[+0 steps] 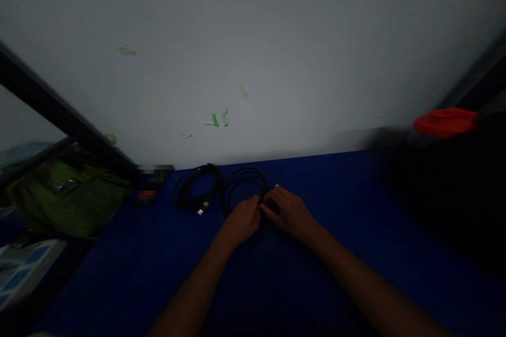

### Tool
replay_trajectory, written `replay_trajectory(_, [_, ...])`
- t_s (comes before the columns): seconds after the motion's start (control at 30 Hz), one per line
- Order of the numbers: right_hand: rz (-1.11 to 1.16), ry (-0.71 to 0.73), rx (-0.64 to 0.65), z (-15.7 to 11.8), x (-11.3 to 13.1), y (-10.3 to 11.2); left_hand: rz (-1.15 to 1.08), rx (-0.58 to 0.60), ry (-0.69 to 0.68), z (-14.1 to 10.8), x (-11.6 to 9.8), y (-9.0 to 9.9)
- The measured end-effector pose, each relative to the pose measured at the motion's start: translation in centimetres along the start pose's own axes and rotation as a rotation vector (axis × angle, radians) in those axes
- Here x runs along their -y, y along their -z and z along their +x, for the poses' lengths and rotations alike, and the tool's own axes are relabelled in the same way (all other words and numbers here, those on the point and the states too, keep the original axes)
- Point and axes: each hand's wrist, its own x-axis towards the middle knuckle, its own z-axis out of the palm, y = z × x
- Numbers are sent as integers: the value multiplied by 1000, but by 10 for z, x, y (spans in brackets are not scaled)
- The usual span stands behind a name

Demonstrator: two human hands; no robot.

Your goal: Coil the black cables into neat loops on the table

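Note:
A black coiled cable (245, 171) lies on the blue surface in the middle, its near right part running under my hands. My left hand (245, 217) is closed on this cable at the coil's near right side. My right hand (288, 211) is bent around the same stretch, thumb and fingers pinched close to the left fingertips. A small pale tip shows just beyond the right knuckles. To the left lies a second black coiled cable (216, 185), its silver plug (203, 208) pointing toward me. What exactly sits between my fingertips is hidden by the dim light.
A pale wall (276, 63) with green and whitish marks rises behind the blue surface (336, 184). At the left are a dark flat item (160, 176), a green bag (75, 195) and a printed box (29, 268). A black mass with an orange-red item (446, 122) stands right.

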Motion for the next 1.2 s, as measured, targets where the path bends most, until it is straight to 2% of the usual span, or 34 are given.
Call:
replay_trajectory(0.2, [-68,-15,69,1,6,-7,-36,14,10,1,-1,-4])
replay_trajectory(0.47, [-84,13,98,3,8,-6,-81,19,11,1,2,-3])
replay_trajectory(0.8, [-8,-82,30,3,3,-8,-357,-5,-46,4,7,-1])
replay_trajectory(0.9, [-18,-105,36,3,4,-6,-500,41,-21,4,10,3])
replay_trajectory(1.0, [-8,-106,61,3,5,-2,-629,139,13,4,14,8])
replay_trajectory(1.1, [-7,-58,77,3,5,2,-750,205,46,3,14,14])
replay_trajectory(1.2, [-31,4,88,3,3,4,-844,210,99,2,10,18])
